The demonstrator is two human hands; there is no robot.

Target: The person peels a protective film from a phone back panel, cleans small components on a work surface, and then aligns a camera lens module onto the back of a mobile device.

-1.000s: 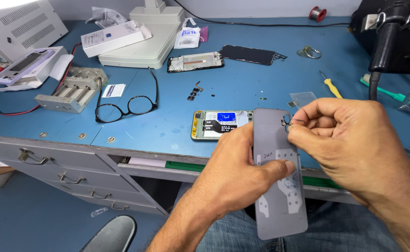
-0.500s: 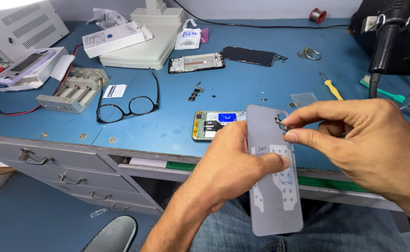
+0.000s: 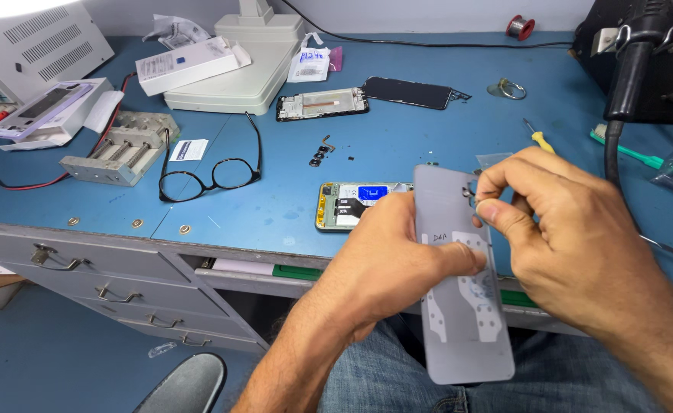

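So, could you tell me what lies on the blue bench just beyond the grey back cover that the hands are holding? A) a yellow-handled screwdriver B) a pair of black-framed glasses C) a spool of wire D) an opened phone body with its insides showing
D: the opened phone body lies flat on the bench right behind the grey back cover, which the left hand grips while the right hand pinches at its top corner.

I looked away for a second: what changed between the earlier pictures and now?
Little: the right hand shifted its pinching fingers slightly along the top edge of the grey plastic phone back cover. The left hand still grips the cover; the opened phone stays put.
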